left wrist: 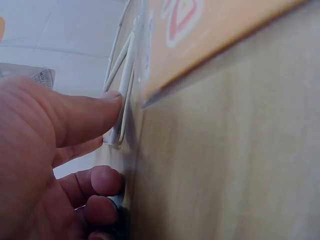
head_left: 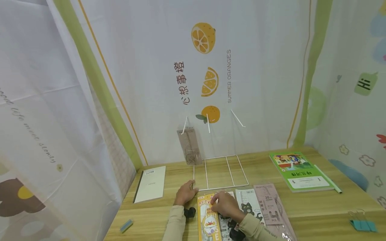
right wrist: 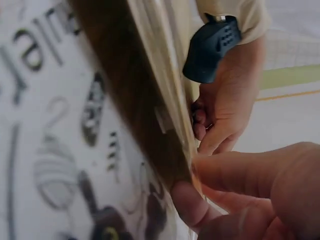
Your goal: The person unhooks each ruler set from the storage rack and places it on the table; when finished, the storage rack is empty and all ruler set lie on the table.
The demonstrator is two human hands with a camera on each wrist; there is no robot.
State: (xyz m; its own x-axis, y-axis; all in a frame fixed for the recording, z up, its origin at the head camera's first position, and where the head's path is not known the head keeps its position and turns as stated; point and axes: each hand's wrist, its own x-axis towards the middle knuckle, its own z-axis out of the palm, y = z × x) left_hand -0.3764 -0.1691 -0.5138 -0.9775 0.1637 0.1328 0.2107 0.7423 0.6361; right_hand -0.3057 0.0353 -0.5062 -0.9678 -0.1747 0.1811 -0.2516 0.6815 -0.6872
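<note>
My left hand (head_left: 185,193) is at the near left corner of a white wire rack (head_left: 221,188). In the left wrist view its thumb and index finger pinch the rack's wire (left wrist: 123,107). With thumb and fingers my right hand (head_left: 227,205) pinches the edge of a yellow duck ruler pack (head_left: 209,219) in clear wrapping. Under that hand lies a white ruler pack (right wrist: 65,165) with black drawings, partly hidden. A cat ruler pack (head_left: 248,204) and a pink ruler pack (head_left: 271,207) lie to the right. Another ruler pack (head_left: 190,146) hangs at the rack's left prong.
A pale notebook (head_left: 150,184) lies at the left, with a small blue eraser-like block (head_left: 126,226) nearer. On the right are a green book (head_left: 300,170), a pale green stick (head_left: 328,179) and a teal binder clip (head_left: 363,225). A printed curtain (head_left: 256,67) hangs behind the table.
</note>
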